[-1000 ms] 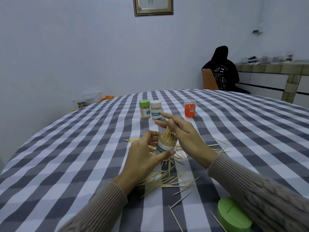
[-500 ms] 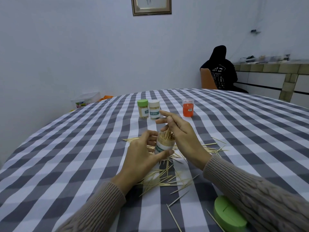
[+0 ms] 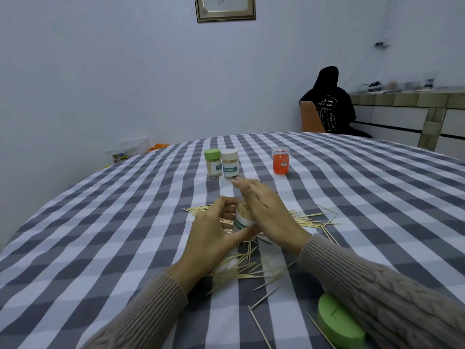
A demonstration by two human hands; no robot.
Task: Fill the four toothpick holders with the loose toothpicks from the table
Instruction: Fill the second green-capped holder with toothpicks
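A home dining room: a round desk [image 3: 125, 222] under a checked cloth, a framed picture [image 3: 225, 8] on the plain wall, a tiled counter [image 3: 407, 107] beside a seated person [image 3: 329, 104].

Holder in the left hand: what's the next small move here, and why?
Probably press the standing toothpicks down level with the right hand. The left hand grips the open holder, its toothpicks poke above the rim, and the right fingers lie against them. The green lid lies uncapped nearby, and loose toothpicks remain on the table.
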